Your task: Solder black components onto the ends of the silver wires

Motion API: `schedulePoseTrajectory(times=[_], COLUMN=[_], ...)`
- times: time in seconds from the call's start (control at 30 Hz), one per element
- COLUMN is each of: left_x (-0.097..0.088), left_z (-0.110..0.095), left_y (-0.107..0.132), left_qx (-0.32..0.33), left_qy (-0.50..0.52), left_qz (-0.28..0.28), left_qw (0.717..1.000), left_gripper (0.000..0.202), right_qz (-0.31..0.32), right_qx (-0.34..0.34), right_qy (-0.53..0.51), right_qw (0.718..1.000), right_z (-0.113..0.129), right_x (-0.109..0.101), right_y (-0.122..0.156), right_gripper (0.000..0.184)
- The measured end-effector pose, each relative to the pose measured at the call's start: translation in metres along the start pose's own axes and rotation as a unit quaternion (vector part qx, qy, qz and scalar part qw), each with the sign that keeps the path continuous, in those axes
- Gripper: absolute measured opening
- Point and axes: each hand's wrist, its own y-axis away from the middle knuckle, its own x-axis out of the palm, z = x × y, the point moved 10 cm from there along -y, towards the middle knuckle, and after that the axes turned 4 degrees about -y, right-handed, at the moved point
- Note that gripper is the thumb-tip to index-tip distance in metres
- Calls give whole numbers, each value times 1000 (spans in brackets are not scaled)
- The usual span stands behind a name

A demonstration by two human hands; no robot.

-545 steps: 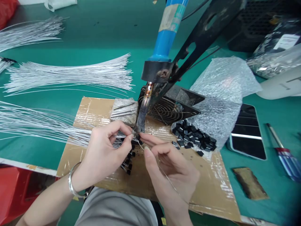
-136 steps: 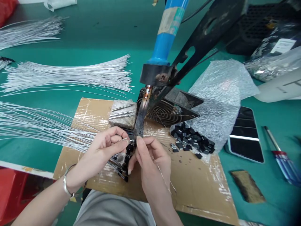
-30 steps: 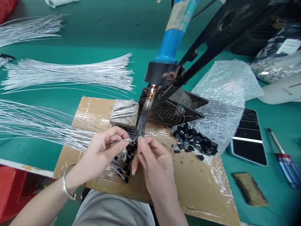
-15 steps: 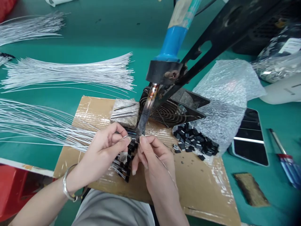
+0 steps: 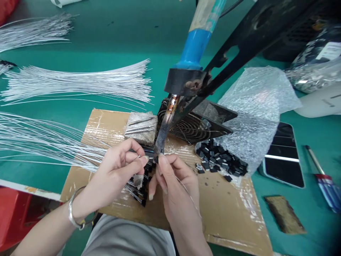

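My left hand [image 5: 117,170] pinches a thin white wire at its bare end, just left of the tip of a fixed soldering iron [image 5: 163,132] with a blue handle [image 5: 194,48]. My right hand [image 5: 173,181] is closed in a pinch right under the tip, holding a small black part and a thin strand of solder wire [image 5: 186,186] that trails back over the hand. Finished wires with black parts [image 5: 140,188] lie on the taped cardboard [image 5: 226,209] below my hands.
Bundles of white wires [image 5: 80,81] fan over the green table [image 5: 93,39] at left. A pile of black parts [image 5: 221,160] lies by bubble wrap [image 5: 253,106]. A black fan [image 5: 191,124], a sponge block [image 5: 140,127], a phone [image 5: 282,154], a screwdriver [image 5: 323,181] and a brown pad [image 5: 283,215] lie around.
Over the last second both hands have stayed at the iron's tip with only tiny shifts. Earlier, the right hand's fingers were more spread out to the right of the tip.
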Motion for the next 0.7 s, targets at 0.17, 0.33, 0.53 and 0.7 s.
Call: schedulePoseTrajectory(times=[0.17,0.33,0.53,0.7], left_x=[-1,-1,0,0], left_z=[-2,-2,-3,-4], left_y=[1,1,1,1], left_qx=[-4,-9,-6,-4], left_qy=[-2,0,2,3], left_qz=[-5,-4,0,-1], left_qw=[1000,1000,1000,1000], left_gripper=[19,20,20,20], right_qz=[-5,-14,-35,-35], right_qx=[-9,-26,-62,-59], right_qy=[0,21,75,87], right_qw=[1000,999,995,994], right_z=[1,2,9,9], right_x=[-1,-4,-5,-5], right_y=[2,3,6,8], right_gripper=[45,45,42,41])
